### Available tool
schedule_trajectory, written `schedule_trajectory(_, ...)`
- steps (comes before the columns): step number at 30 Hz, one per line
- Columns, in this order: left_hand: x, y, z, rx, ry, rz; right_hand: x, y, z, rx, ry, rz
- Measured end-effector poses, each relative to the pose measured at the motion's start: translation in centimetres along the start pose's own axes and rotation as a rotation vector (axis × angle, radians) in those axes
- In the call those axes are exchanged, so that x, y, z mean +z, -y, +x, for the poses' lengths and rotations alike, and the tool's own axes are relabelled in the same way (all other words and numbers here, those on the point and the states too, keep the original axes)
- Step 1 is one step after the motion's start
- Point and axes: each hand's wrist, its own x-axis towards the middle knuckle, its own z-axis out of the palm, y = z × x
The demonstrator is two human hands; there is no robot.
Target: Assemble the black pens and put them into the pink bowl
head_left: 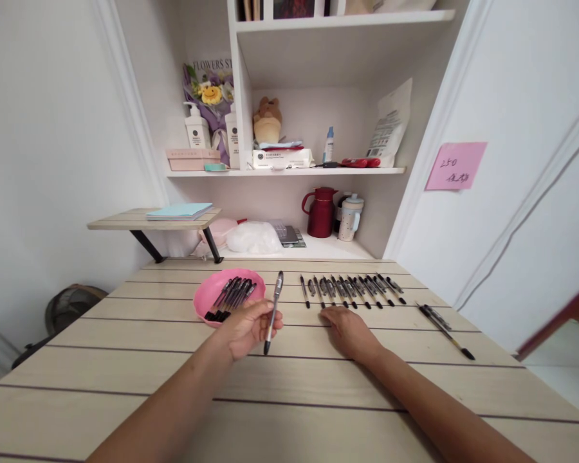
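My left hand is closed around a capped pen, with its black end pointing down towards me. Beside that hand, a pink bowl holds several more pens. To the right lies a row of uncapped pens with short dark caps between them. My right hand rests on the table at the near left of this row, its fingers curled and the tips against the lower end of one pen. What lies under those fingers is hidden.
At the table's right edge lie another uncapped pen and a cap. A small raised shelf with blue paper stands at the left rear. Behind the table are a plastic bag, a red jug and a light tumbler.
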Motion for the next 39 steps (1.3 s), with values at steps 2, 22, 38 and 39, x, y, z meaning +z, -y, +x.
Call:
schedule_trajectory(2, 0.9, 1.3, 0.3, -0.037, 0.043, -0.033, 0.1, -0.2, 0.0, -0.009, -0.019, 0.051)
schedule_trajectory(22, 7.4, 9.3, 1.0, -0.124, 0.039, 0.08, -0.3, 4.0, -3.6, 0.514, -0.186, 1.491)
schedule_trajectory(38, 7.9, 9.2, 0.3, -0.217, 0.283, 0.051, -1.4, 1.6, -4.8, 0.546, -0.354, 1.695)
schedule_trajectory(39, 7.8, 9.2, 0.2, -0.23, 0.291, 0.043, -1.6, 1.1, -4.8, 0.557, -0.406, 1.685)
